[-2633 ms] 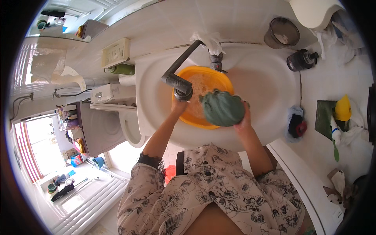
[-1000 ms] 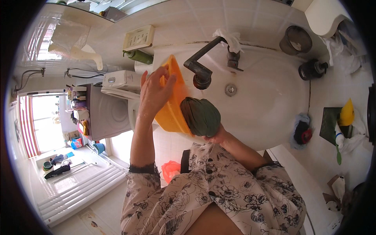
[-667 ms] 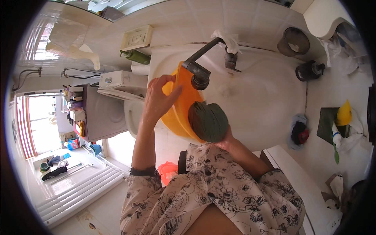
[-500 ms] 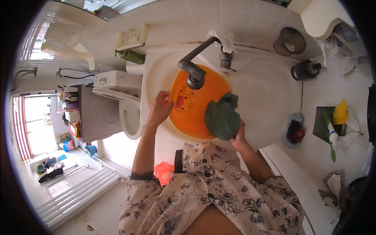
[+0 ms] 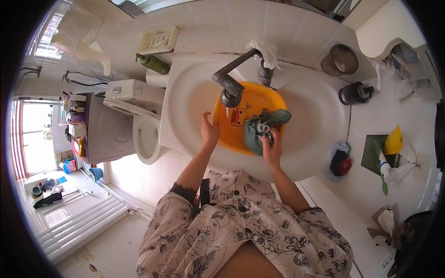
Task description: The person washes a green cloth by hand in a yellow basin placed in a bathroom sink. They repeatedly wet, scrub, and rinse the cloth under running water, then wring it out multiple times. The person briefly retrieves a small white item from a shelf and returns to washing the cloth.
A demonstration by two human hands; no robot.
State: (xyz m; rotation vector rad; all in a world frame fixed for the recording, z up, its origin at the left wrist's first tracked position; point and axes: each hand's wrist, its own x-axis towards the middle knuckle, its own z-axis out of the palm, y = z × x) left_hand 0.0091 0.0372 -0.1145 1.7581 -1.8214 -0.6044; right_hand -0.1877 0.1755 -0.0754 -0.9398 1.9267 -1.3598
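An orange basin (image 5: 224,134) with a cartoon face printed inside sits in the white sink under the faucet (image 5: 230,98). A thin stream of water seems to run from the spout into it. A bunched dark green cloth (image 5: 252,139) with a pale cord or strap lies in the basin's right part, some of it over the rim. My right hand (image 5: 272,149) is closed on the cloth near the cord. Beside the basin's left rim is my left hand (image 5: 210,132), fingers apart and holding nothing; whether it touches the rim is unclear.
A black pump bottle (image 5: 354,94) and a dark cup (image 5: 340,60) stand on the right ledge. Behind the sink, left, are a green bottle (image 5: 153,63) and a soap tray (image 5: 158,40). A toilet (image 5: 147,141) adjoins the left side. Dark and red cloths (image 5: 339,162) lie right.
The basin has shifted right and lower into the sink. The cloth has turned in my right hand, showing its pale cord. My left hand has come off the rim's edge, fingers spread.
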